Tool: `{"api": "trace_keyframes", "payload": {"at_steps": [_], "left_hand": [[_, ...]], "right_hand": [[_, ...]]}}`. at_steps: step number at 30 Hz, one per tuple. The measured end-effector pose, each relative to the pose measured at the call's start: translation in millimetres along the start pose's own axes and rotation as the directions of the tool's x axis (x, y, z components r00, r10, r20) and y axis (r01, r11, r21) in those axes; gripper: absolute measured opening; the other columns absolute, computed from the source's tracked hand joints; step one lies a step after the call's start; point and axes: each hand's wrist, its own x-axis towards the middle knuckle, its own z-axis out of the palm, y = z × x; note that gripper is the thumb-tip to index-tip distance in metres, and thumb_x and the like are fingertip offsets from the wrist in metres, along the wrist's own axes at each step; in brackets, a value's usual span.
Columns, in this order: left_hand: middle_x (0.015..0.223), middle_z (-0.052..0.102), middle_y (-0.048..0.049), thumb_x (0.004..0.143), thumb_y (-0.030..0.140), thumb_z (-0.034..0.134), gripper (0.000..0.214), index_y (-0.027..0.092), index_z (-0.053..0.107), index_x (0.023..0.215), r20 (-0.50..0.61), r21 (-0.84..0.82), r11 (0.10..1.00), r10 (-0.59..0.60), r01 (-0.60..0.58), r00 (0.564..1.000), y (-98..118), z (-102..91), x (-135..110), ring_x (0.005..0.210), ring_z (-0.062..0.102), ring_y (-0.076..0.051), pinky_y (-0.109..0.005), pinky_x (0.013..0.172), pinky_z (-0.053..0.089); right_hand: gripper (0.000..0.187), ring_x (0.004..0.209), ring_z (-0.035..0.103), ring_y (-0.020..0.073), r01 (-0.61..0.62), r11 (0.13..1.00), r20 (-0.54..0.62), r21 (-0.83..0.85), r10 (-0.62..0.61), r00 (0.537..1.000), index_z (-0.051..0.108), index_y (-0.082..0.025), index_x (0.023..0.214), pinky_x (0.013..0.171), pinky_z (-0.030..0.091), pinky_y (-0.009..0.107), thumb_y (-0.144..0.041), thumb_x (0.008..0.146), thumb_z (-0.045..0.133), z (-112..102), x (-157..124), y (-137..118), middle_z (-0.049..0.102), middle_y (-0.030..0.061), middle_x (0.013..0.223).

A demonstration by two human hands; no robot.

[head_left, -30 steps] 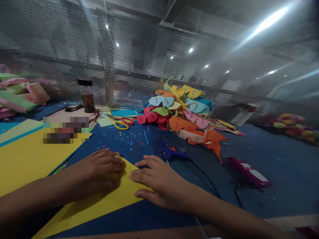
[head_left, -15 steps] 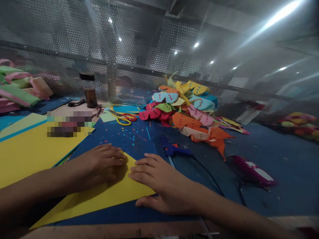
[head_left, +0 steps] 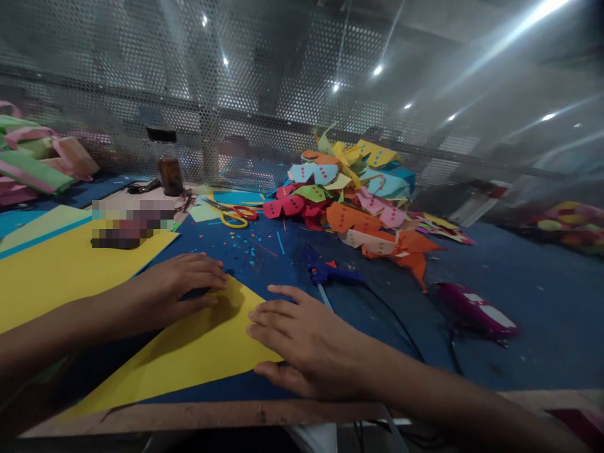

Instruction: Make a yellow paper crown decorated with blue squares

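Note:
A yellow paper sheet [head_left: 189,358], which looks folded into a triangle, lies at the table's front edge. My left hand [head_left: 184,286] is over its upper left side, fingers stretched and thumb apart; whether it touches the paper I cannot tell. On the sheet's right side rests my right hand [head_left: 302,340], fingers spread and fingertips on the paper. Beyond the right hand lies a blue glue gun [head_left: 330,272] with a black cord. Scissors [head_left: 233,217] with yellow and red handles lie farther back among small paper scraps.
Large yellow sheets [head_left: 70,270] lie at left, a blurred-out object on them. Behind stands a jar [head_left: 168,167] with a dark lid. Colourful folded-paper pieces [head_left: 349,195] are heaped at the back, before a perforated metal screen [head_left: 264,94]. A purple device [head_left: 476,311] sits at right.
My left hand has shifted up and left, off the paper's middle, with its thumb now apart from the fingers. My right hand stays on the sheet. The view has tilted slightly down.

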Motion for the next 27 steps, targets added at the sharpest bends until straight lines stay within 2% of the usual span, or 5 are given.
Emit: {"api": "trace_keyframes", "payload": {"at_steps": [8,17,20,23,27], "left_hand": [[0.12,0.082,-0.0028,0.103,0.031,0.062,0.021,0.027,0.078,0.115,-0.082,-0.07,0.998,-0.01,0.004,0.997,9.9,-7.9,4.4,0.125,0.071,-0.026,-0.044,0.113,0.051],[0.117,0.082,0.0004,0.108,0.05,0.052,0.039,0.023,0.079,0.112,-0.017,-0.288,0.9,-0.348,0.329,0.937,31.5,-39.3,8.9,0.113,0.073,-0.023,-0.031,0.097,0.055],[0.116,0.082,0.0004,0.108,0.054,0.049,0.041,0.026,0.079,0.115,0.014,-0.288,0.914,-0.295,0.286,0.955,37.5,-46.4,3.6,0.111,0.073,-0.023,-0.029,0.092,0.056],[0.114,0.081,-0.0014,0.093,0.056,0.073,0.033,0.03,0.079,0.113,0.001,-0.18,0.966,-0.186,0.183,0.983,38.6,-40.6,-3.6,0.104,0.075,-0.025,-0.031,0.089,0.056],[0.1,0.08,0.0001,0.099,0.034,0.067,0.012,0.028,0.077,0.098,0.053,-0.087,0.989,-0.113,0.117,0.992,34.6,-25.3,-9.2,0.092,0.074,-0.021,-0.028,0.082,0.054]], "right_hand": [[0.025,0.095,0.074,0.0169,0.116,0.981,-0.108,-0.157,-0.134,0.985,0.068,-0.02,0.089,0.122,0.038,0.046,-0.024,0.108,0.053,4.4,1.6,-2.2,0.082,0.0043,0.104],[0.023,0.087,0.074,0.0156,-0.15,0.988,-0.213,0.037,0.154,0.965,0.067,-0.019,0.099,0.115,0.042,0.044,-0.025,0.111,0.049,5.5,3.2,25.6,0.08,0.0031,0.091],[0.023,0.085,0.074,0.016,-0.16,0.986,-0.189,0.036,0.164,0.968,0.068,-0.019,0.099,0.115,0.042,0.044,-0.027,0.111,0.05,7.8,3.5,28.9,0.08,0.0033,0.091],[0.025,0.086,0.073,0.0161,-0.163,0.986,-0.186,0.036,0.166,0.968,0.069,-0.019,0.098,0.115,0.041,0.044,-0.027,0.111,0.05,10.8,3.9,27.4,0.081,0.0036,0.092],[0.027,0.085,0.073,0.0161,-0.147,0.988,-0.19,0.035,0.151,0.97,0.069,-0.018,0.098,0.115,0.04,0.043,-0.028,0.112,0.049,13.9,4.4,24.5,0.08,0.0036,0.091]]}}
